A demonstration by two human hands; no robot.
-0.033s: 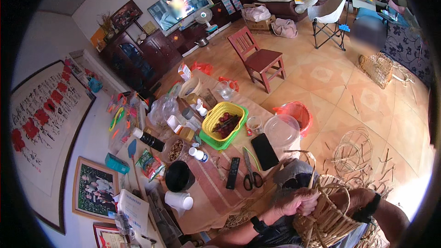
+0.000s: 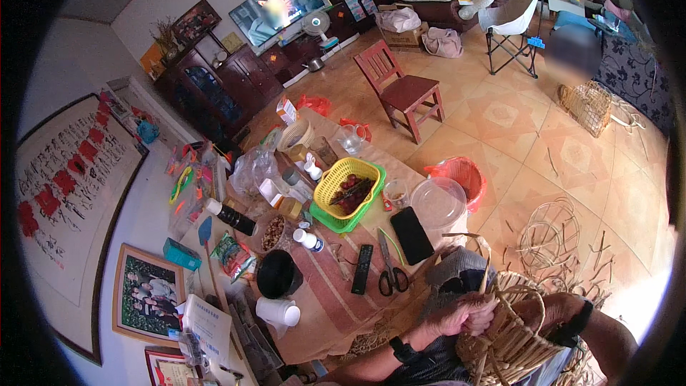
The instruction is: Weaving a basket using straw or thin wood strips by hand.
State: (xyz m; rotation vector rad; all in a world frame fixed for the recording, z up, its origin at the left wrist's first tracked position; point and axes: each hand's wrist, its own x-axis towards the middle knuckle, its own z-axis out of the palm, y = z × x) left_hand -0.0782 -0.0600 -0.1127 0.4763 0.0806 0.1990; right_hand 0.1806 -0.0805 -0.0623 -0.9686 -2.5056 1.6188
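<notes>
A woven cane basket (image 2: 518, 347) with a looped handle rests on my lap at the lower right. My left hand (image 2: 468, 316) is closed in a fist at the basket's near left side, gripping a flat cane strip (image 2: 487, 271) that rises from it and bends over toward the table. From the right, my right hand (image 2: 547, 311) reaches in behind the handle at the basket's upper part. Cane hides its fingers. Black bands circle both wrists. Scissors (image 2: 390, 279) and a black phone (image 2: 411, 236) lie on the table just beyond my left hand.
On the cloth-covered table (image 2: 325, 311) stand a yellow basket (image 2: 332, 204) of fruit, a remote (image 2: 362, 269), a black cup (image 2: 279, 275) and several bottles. A red-lined bin (image 2: 468, 179) stands beyond. Coiled cane (image 2: 547, 232) litters the floor at right; a wooden chair (image 2: 407, 93) stands farther off.
</notes>
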